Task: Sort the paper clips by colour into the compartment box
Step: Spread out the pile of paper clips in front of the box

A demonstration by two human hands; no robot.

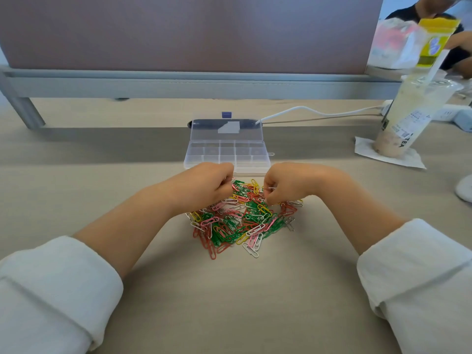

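A heap of paper clips point(240, 221) in green, red, pink, yellow and white lies on the desk in front of me. Just behind it stands the clear compartment box point(227, 155) with its lid open; its compartments look empty. My left hand point(207, 185) is curled over the heap's far left edge, and what its fingertips hold is hidden. My right hand point(283, 183) is curled over the heap's far right side and pinches a white clip point(270, 188) between thumb and fingers.
A bubble tea cup point(411, 116) with a straw stands on a napkin at the right. A white cable point(306, 111) runs behind the box. A divider panel point(194, 34) closes the back. Another person sits at the far right.
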